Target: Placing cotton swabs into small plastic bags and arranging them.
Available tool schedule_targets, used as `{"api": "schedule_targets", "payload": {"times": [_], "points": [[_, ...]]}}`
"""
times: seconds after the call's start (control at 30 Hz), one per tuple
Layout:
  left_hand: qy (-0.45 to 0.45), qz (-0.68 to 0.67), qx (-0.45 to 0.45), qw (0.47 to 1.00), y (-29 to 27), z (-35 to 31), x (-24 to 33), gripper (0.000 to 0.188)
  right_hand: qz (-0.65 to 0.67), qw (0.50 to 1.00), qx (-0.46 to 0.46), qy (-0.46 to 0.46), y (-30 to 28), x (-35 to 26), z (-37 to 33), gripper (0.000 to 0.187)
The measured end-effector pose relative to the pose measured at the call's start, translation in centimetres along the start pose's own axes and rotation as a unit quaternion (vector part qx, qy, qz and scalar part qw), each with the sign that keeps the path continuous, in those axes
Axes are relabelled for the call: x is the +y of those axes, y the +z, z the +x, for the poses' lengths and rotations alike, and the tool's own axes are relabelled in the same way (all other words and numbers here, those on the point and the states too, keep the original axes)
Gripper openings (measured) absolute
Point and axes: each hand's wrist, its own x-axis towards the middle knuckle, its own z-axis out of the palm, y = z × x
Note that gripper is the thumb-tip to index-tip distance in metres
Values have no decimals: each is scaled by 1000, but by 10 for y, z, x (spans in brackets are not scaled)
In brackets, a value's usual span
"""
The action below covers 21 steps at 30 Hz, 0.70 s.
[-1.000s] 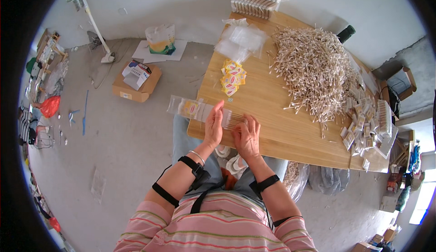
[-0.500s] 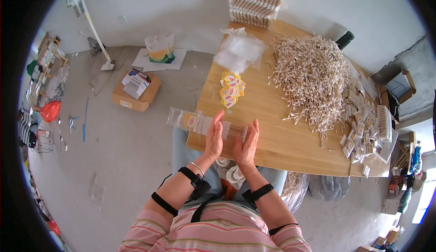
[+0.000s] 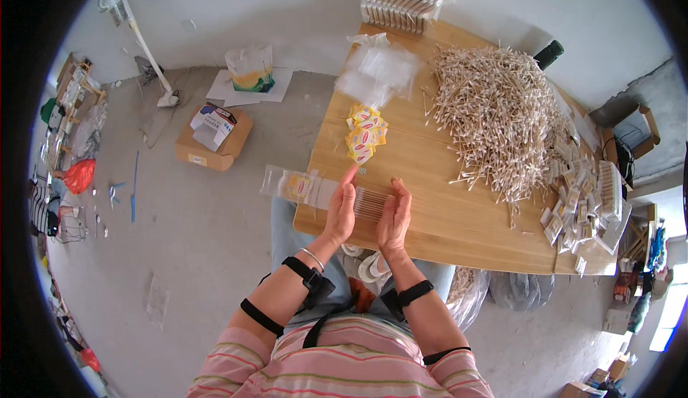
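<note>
Left hand (image 3: 340, 210) and right hand (image 3: 393, 219) had fingers outstretched, palms facing | cotton swabs (image 3: 370, 203) lay in a row between them | clear plastic packaging (image 3: 288, 183) extended leftward | yellow cards (image 3: 366, 135) lay beyond both hands

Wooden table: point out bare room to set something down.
The front of the tabletop, between the right hand and the small packets, is mostly bare; so is a strip between the yellow cards and the cotton-swab heap. Crowded: the right end, and the back left with its clear plastic bags.
</note>
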Motion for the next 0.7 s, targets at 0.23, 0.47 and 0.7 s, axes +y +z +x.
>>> {"api": "schedule_targets", "payload": {"times": [0.23, 0.47, 0.7], "points": [[-3, 35, -12, 999, 0, -1, 3, 70, -5, 998, -67, 4, 3, -9, 4, 30], [-11, -45, -5, 999, 11, -3, 1, 71, 103, 994, 2, 40, 7, 14, 2, 31], [-3, -74, -2, 997, -4, -4, -13, 69, -165, 985, 21, -49, -21, 26, 21, 26]]}}
